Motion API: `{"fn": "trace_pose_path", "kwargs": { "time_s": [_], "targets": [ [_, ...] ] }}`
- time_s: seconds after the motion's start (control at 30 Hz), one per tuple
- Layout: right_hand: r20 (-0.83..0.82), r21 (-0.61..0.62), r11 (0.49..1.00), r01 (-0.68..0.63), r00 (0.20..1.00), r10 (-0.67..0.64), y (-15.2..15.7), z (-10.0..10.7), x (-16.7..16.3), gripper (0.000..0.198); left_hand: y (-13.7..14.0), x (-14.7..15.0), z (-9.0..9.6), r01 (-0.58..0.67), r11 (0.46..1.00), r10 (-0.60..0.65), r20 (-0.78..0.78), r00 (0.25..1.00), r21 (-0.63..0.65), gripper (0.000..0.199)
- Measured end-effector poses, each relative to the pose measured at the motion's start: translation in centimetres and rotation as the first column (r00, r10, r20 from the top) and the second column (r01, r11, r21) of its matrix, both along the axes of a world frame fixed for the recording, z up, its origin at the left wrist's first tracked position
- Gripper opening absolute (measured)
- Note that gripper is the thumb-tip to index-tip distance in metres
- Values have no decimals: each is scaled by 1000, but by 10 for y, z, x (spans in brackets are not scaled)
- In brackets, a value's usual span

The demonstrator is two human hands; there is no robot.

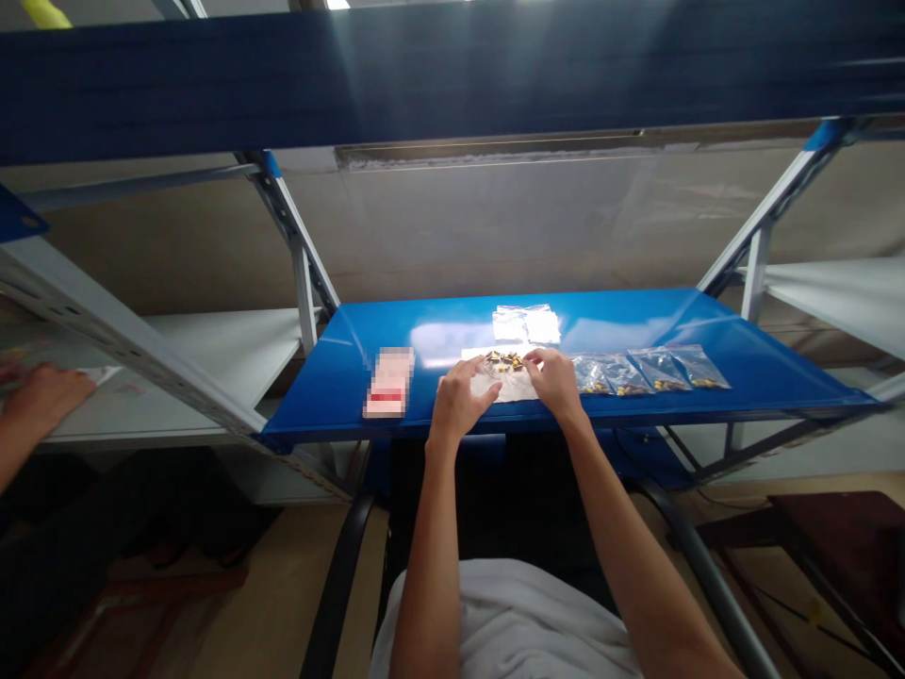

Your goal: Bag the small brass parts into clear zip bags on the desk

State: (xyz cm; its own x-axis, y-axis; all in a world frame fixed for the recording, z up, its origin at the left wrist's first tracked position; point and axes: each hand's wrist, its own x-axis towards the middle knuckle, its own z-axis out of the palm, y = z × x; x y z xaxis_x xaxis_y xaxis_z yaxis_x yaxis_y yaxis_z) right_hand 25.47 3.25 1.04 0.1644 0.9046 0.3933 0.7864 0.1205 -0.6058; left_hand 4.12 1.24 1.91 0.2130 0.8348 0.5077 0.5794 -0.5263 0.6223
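A small pile of yellow and dark pieces (503, 361) lies on a white sheet of cloth or paper (521, 389) at the front of the blue shelf; the pieces are too small to name. My left hand (459, 396) rests over the sheet's left side, thumb and fingers apart, with nothing between them. At the right edge of the pile is my right hand (556, 379), its fingertips drawn together against the pieces; whatever they pinch is hidden. Right of it, several clear zip bags (668, 370) with similar pieces lie in a row.
Behind the pile sits a stack of shiny clear bags (527, 323). A blurred pink-and-white item (388, 382) lies to the left. The blue shelf (339, 368) has metal uprights on both sides and a beam (452, 85) overhead. Another person's hand (46, 396) is at far left.
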Motion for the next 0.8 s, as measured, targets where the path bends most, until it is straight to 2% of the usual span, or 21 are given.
{"fn": "trace_pose_path", "kwargs": {
  "time_s": [0.2,0.33,0.63,0.8],
  "targets": [
    [134,-54,998,-35,990,42,21,-4,0,18,2,-3,-4,-15,1000,15,-17,1000,8,48],
    [183,-47,999,-8,983,17,22,-4,-5,15,1,-1,-3,2,1000,-1,-19,1000,10,47],
    [220,-115,992,43,975,-16,23,3,-12,17,0,1,-1,3,1000,-4,-26,1000,-3,50],
    [285,-159,987,35,959,12,28,4,-11,18,-2,2,1,4,1000,-5,-18,1000,-10,48]
  ]
}}
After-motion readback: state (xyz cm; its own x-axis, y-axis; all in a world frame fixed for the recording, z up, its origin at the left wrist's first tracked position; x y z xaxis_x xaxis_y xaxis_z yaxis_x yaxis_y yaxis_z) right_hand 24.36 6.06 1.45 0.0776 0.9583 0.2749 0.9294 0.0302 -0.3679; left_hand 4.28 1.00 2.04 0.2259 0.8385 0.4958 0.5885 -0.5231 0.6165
